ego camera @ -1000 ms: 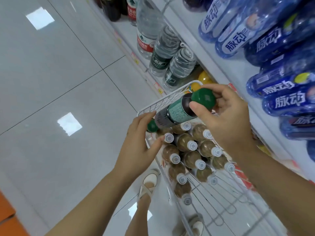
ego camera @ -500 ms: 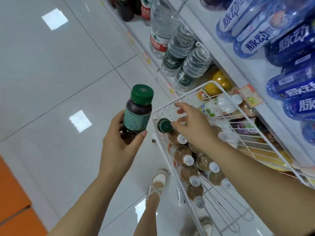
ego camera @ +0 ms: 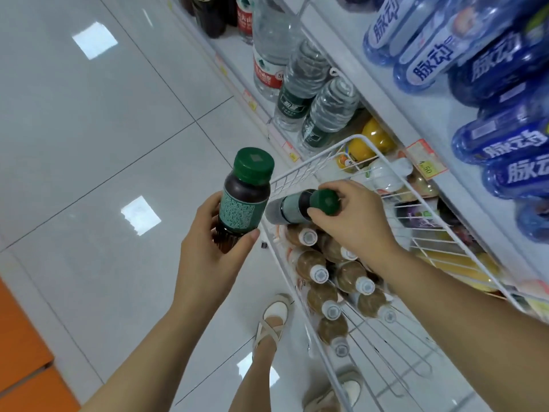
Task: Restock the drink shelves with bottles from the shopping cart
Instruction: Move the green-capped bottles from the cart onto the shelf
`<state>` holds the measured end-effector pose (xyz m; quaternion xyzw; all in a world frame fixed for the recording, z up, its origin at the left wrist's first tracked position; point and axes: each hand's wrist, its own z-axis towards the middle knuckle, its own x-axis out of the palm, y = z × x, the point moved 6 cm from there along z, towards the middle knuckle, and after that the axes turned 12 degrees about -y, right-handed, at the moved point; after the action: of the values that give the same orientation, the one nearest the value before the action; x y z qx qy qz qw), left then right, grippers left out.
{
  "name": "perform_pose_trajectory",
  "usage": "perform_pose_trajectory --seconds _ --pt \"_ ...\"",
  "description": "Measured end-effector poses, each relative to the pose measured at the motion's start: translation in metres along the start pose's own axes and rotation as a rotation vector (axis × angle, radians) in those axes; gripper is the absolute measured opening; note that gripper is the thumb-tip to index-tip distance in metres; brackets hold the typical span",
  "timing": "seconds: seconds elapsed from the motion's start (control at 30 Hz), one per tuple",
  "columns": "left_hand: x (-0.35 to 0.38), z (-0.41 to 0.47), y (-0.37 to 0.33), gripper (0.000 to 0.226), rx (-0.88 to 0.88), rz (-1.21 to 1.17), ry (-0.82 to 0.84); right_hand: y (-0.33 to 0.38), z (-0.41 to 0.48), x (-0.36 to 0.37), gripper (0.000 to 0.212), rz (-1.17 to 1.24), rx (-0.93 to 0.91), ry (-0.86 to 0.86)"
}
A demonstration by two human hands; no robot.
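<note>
L hand [ego camera: 212, 257]: fingers and thumb wrapped round lower half of dark bottle [ego camera: 244, 200]. Green cap, upright, held over floor just left of cart.
R hand [ego camera: 358, 226]: grips 2nd bottle [ego camera: 292, 207] at neck/cap, thumb under cap. Lies near-horizontal, base pointing left, above cart's front-left corner. Base just beside the dark bottle; contact can't be told.
Cart [ego camera: 289, 181]: white wire. Brown bottles [ego camera: 312, 261] w/ white caps packed along left side, below R hand.
Shelves [ego camera: 416, 120]: right of cart. Blue bottles [ego camera: 499, 69] on upper tier, water bottles [ego camera: 329, 108] on lower tier, price tag [ego camera: 424, 162] on edge.
Floor [ego camera: 104, 144]: pale tile. Sandalled foot [ego camera: 274, 322] beside cart.
</note>
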<state>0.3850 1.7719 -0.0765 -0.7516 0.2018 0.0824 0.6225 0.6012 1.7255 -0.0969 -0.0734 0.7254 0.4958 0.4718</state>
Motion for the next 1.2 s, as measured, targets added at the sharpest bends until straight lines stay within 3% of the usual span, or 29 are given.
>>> perform_pose_trajectory --seconds 0.27,0.4,0.53,0.73,0.97,1.2 --pt "0.049 -0.054 -0.139 0.063 0.185 -0.092 0.11 0.019 -0.045 -0.205 0.02 0.089 0.118 -0.328" --pt "0.082 -0.111 -0.227 0.058 0.331 -0.193 0.231 0.038 -0.081 -0.322 0.023 0.159 0.062 -0.499" --pt "0.107 -0.182 -0.304 0.059 0.497 -0.23 0.358 0.056 -0.132 -0.439 0.012 0.263 0.001 -0.705" --pt "0.131 -0.294 -0.414 0.055 0.698 -0.352 0.49 0.072 -0.227 -0.591 0.022 0.319 -0.107 -0.982" --pt "0.15 -0.403 -0.516 0.059 0.921 -0.473 0.59 0.094 -0.323 -0.712 0.019 0.249 -0.327 -1.281" --pt "0.171 -0.453 -0.562 0.065 1.041 -0.463 0.598 0.066 -0.358 -0.769 0.028 0.049 -0.455 -1.549"
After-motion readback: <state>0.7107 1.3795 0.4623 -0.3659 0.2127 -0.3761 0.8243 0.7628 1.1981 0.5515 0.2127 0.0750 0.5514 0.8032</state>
